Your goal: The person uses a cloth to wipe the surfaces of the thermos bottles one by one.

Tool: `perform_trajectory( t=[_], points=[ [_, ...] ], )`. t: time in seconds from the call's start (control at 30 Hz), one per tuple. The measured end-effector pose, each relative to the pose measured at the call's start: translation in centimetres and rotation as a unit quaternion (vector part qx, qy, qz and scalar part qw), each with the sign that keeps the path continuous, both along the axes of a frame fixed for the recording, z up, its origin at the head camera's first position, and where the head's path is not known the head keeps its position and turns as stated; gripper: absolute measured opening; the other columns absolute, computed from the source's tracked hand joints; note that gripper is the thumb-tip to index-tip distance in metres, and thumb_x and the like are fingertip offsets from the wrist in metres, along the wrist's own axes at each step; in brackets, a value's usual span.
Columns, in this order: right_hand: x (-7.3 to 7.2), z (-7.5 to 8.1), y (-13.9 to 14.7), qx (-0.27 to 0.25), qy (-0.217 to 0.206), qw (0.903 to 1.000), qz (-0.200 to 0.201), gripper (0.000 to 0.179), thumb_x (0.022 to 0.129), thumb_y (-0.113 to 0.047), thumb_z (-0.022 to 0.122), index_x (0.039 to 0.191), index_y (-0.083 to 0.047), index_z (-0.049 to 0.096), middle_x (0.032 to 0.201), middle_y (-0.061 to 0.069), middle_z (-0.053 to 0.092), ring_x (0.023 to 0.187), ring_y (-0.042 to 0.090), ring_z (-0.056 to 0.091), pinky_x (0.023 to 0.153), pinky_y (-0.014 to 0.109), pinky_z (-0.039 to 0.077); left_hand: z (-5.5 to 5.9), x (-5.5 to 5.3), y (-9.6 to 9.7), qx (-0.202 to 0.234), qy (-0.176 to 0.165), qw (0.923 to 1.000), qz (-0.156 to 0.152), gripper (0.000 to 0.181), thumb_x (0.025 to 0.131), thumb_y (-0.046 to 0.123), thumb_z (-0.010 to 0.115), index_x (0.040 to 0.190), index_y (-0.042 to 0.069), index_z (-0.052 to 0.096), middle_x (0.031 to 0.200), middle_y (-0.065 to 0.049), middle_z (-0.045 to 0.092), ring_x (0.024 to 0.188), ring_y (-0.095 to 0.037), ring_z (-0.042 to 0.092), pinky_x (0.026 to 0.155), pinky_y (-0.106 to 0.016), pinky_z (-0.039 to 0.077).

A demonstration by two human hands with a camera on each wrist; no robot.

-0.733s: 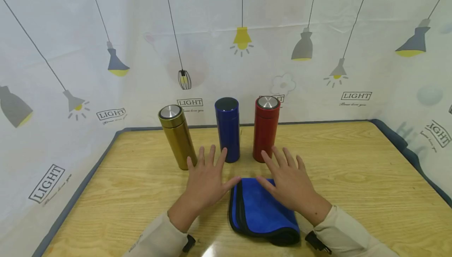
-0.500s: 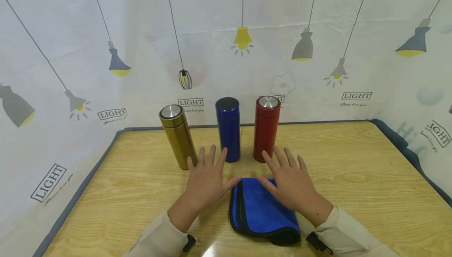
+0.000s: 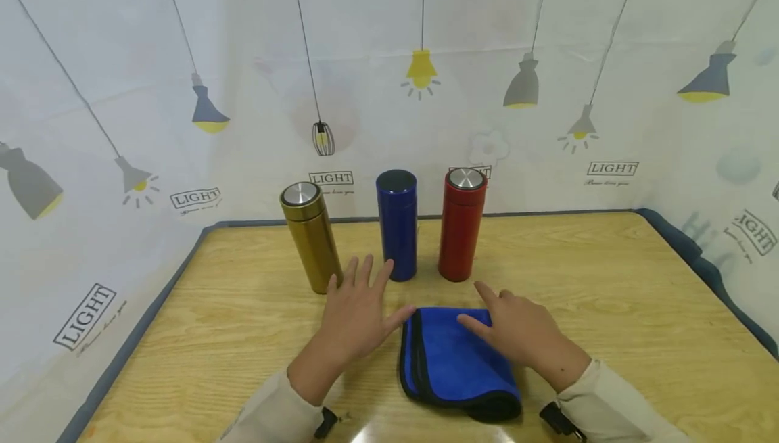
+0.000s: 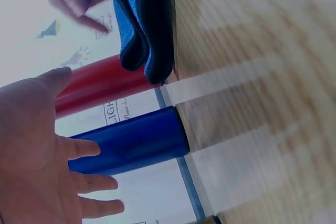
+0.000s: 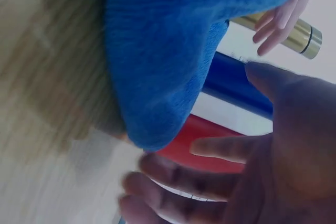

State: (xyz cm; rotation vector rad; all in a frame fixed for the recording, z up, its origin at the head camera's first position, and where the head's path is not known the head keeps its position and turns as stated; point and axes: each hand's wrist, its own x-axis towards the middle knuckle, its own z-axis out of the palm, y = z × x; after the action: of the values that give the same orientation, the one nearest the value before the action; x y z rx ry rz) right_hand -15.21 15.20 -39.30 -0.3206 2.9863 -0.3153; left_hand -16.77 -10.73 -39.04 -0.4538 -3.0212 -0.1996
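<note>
A folded blue cloth with black edging lies on the table in front of me. My left hand is spread beside the cloth's left edge, holding nothing, with its thumb near a corner. Over the cloth's right side hovers my right hand; its palm holds nothing, the index finger points forward and the other fingers bend down, as the right wrist view shows. Beyond the hands stand three flasks: a gold flask at left, a blue flask in the middle, a red flask at right. The flasks look upright.
The wooden table is bordered by a dark edge along the back and sides. A white backdrop printed with hanging lamps rises behind and at both sides.
My right hand has drawn back and slightly right, away from the red flask, and its spread fingers have bent downward. The left hand stays almost the same. The view has shifted slightly.
</note>
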Motion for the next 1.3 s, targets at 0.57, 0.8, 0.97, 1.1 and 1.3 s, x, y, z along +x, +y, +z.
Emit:
perform_trajectory(
  t=[0.57, 0.8, 0.97, 1.1, 1.3],
  points=[
    [-0.2, -1.9, -0.1, -0.067, -0.045, 0.9963, 0.032, 0.097, 0.082, -0.057, 0.075, 0.153, -0.004, 0.035, 0.123, 0.027, 0.065, 0.108, 0.040, 0.066, 0.081, 0.054, 0.057, 1.0, -0.3, -3.0, 0.145, 0.203, 0.9683, -0.001, 0.029, 0.095, 0.035, 0.065, 0.116, 0.016, 0.071, 0.107, -0.004, 0.072, 0.094, -0.023, 0.068, 0.066, -0.037, 0.058],
    [-1.2, -1.9, 0.2, -0.193, -0.023, 0.9796, 0.051, 0.093, 0.082, -0.026, 0.083, 0.153, 0.002, 0.029, 0.133, 0.030, 0.059, 0.121, 0.042, 0.060, 0.099, 0.056, 0.051, 2.2, -1.2, -5.2, 0.240, 0.277, 0.9299, 0.031, 0.021, 0.091, 0.023, 0.068, 0.107, 0.011, 0.067, 0.100, -0.009, 0.067, 0.090, -0.027, 0.064, 0.073, -0.043, 0.057],
    [-1.5, -2.0, 1.0, -0.245, -0.075, 0.9659, 0.037, 0.099, 0.080, -0.025, 0.084, 0.156, -0.004, 0.025, 0.128, 0.029, 0.061, 0.115, 0.039, 0.062, 0.091, 0.053, 0.054, 2.6, -2.1, -6.2, 0.290, 0.325, 0.8986, 0.049, 0.026, 0.088, 0.019, 0.068, 0.107, 0.003, 0.058, 0.098, -0.016, 0.056, 0.092, -0.032, 0.053, 0.077, -0.045, 0.049],
    [-1.6, -2.1, 1.7, -0.256, -0.116, 0.9596, 0.017, 0.103, 0.079, -0.028, 0.085, 0.159, -0.009, 0.022, 0.133, 0.028, 0.058, 0.118, 0.038, 0.059, 0.091, 0.053, 0.053, 2.9, -3.1, -7.0, 0.291, 0.364, 0.8829, 0.052, 0.039, 0.089, 0.020, 0.067, 0.118, -0.001, 0.050, 0.107, -0.021, 0.051, 0.097, -0.036, 0.047, 0.082, -0.047, 0.041],
    [-1.4, -2.5, 2.0, -0.308, -0.157, 0.9381, -0.018, 0.111, 0.079, -0.027, 0.085, 0.160, -0.006, 0.013, 0.143, 0.033, 0.049, 0.126, 0.046, 0.055, 0.098, 0.057, 0.050, 3.8, -4.2, -7.3, 0.297, 0.387, 0.8709, 0.064, 0.061, 0.087, 0.026, 0.071, 0.135, 0.005, 0.040, 0.117, -0.024, 0.044, 0.106, -0.038, 0.043, 0.091, -0.053, 0.037]
  ],
)
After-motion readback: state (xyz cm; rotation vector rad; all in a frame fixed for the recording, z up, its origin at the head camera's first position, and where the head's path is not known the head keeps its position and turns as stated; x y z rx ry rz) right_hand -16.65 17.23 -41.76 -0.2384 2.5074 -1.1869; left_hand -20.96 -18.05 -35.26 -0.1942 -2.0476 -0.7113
